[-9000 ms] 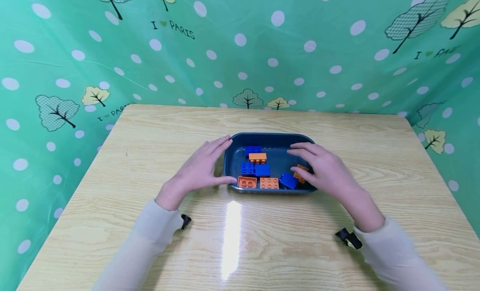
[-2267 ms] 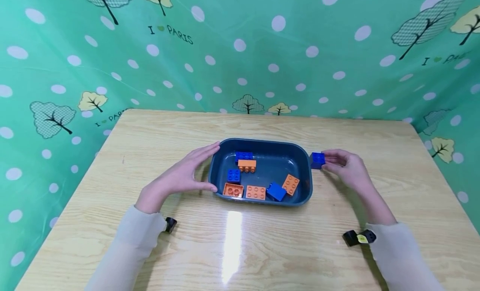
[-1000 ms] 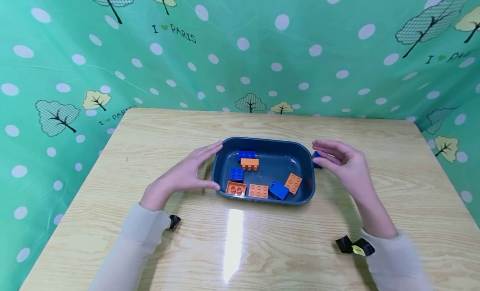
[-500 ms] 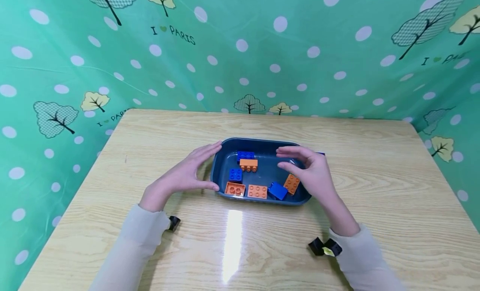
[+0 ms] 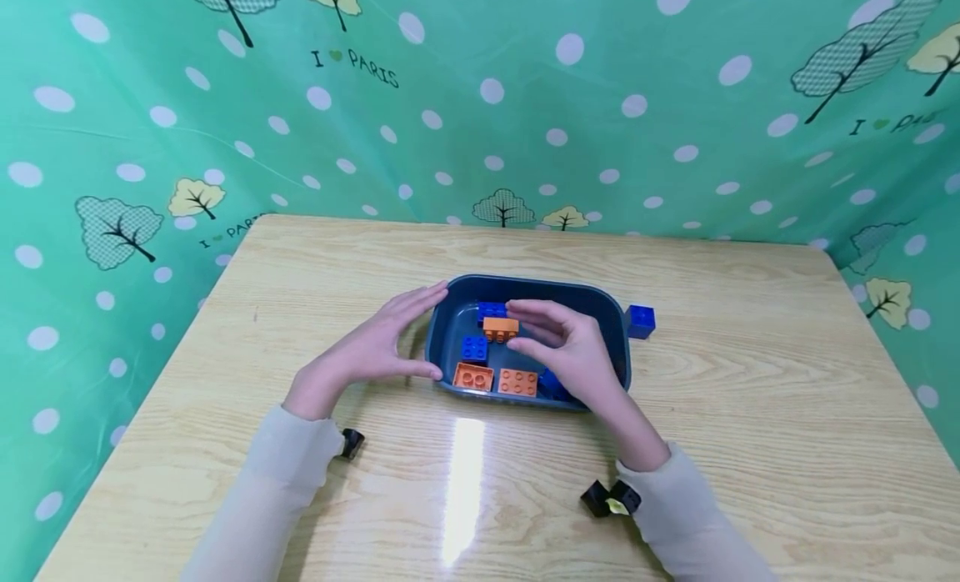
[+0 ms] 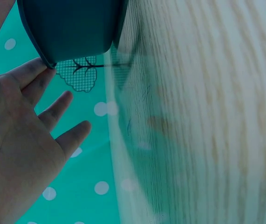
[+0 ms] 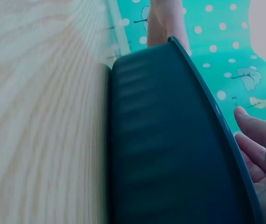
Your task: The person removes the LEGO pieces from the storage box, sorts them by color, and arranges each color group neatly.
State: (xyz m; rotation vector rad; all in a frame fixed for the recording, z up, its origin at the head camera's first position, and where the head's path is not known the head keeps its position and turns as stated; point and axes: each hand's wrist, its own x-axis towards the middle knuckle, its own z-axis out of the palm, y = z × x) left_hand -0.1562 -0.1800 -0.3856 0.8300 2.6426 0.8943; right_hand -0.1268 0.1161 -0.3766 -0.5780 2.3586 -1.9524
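Note:
A dark blue plastic bin (image 5: 551,284) with several toy building bricks stands before me. My left hand (image 5: 367,340) spans its left end, fingers and thumb extended, fingertips at the rim (image 6: 35,44). Over the bin's middle, my right hand (image 5: 570,344) has thumb and fingers parted, the tips close to an orange brick (image 5: 500,328) lying on its side. Behind that brick is a blue one (image 5: 491,312), and a small blue brick (image 5: 474,348) sits in front. Along the near wall are two orange bricks, one upturned (image 5: 473,377), one studs up (image 5: 517,382), and a partly hidden blue brick (image 5: 552,385).
A blue brick (image 5: 641,322) rests on the wooden table (image 5: 750,382) just right of the bin. Green patterned cloth (image 5: 420,107) hangs behind the table and at its sides. A bright light reflection crosses the tabletop in front of the bin.
One blue brick went from the bin to the table on the right in my right hand and was let go. That hand then moved left over the bin, covering the right-hand orange brick.

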